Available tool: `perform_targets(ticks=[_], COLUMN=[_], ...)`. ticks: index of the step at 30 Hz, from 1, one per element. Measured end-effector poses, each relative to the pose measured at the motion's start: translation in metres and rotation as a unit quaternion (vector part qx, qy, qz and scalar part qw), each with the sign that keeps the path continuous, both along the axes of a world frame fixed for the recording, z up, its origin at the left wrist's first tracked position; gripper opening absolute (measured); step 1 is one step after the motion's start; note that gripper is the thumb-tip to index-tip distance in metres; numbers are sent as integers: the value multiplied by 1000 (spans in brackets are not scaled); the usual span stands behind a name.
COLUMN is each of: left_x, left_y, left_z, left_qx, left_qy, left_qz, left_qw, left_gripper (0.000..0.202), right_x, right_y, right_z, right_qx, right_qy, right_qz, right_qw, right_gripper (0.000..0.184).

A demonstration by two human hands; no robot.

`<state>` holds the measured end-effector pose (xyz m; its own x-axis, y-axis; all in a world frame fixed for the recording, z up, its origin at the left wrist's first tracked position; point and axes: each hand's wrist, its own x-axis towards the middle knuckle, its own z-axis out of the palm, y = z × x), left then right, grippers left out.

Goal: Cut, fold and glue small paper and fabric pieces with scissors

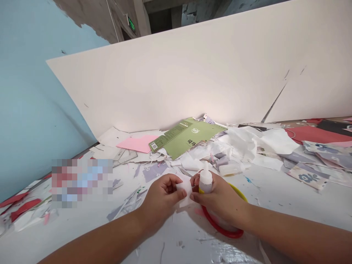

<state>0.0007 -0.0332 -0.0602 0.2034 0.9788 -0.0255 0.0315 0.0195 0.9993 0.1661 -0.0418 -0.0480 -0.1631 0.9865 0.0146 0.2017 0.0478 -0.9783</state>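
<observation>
Between my two hands is a small piece of white paper (184,190). My left hand (165,196) pinches its left side between thumb and fingers. A white glue bottle (206,179) with a pointed nozzle stands upright in the grasp of my right hand (217,194), whose thumb and fingertip also meet the paper's right edge. The bottle's lower part is hidden by my fingers. Beneath my right hand and forearm lies a ring, red (224,229) at the front and yellow at the back, partly covered.
Paper scraps litter the white table (288,223). A green printed card sheet (189,137) and a pink sheet (137,143) lie behind my hands. Red sheets (316,136) and patterned pieces (309,176) are at right. A white panel (192,73) closes the back. A patch at left is blurred.
</observation>
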Motion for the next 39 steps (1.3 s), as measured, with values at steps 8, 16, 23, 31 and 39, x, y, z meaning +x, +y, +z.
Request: perform_targets(ticks=[8, 16, 23, 31, 39], left_x=[2, 8, 7, 2, 3], left_y=[-7, -4, -3, 6, 10], left_z=[11, 8, 6, 8, 8], left_qx=[-156, -169, -171, -172, -191], left_qy=[-212, -222, -151, -166, -191], left_qz=[-117, -131, -67, 36, 29], left_qw=[958, 951, 971, 970, 962], left_gripper=[15, 25, 20, 20, 21], right_x=[-1, -5, -3, 25, 52], right_y=[-1, -1, -2, 13, 24], right_z=[-2, 1, 3, 10, 52], right_qx=[26, 32, -1, 12, 74], right_qy=[4, -40, -21, 44, -76], right_qz=[2, -31, -35, -8, -25], right_qw=[1000, 998, 999, 999, 994], right_gripper=[14, 11, 14, 40, 38])
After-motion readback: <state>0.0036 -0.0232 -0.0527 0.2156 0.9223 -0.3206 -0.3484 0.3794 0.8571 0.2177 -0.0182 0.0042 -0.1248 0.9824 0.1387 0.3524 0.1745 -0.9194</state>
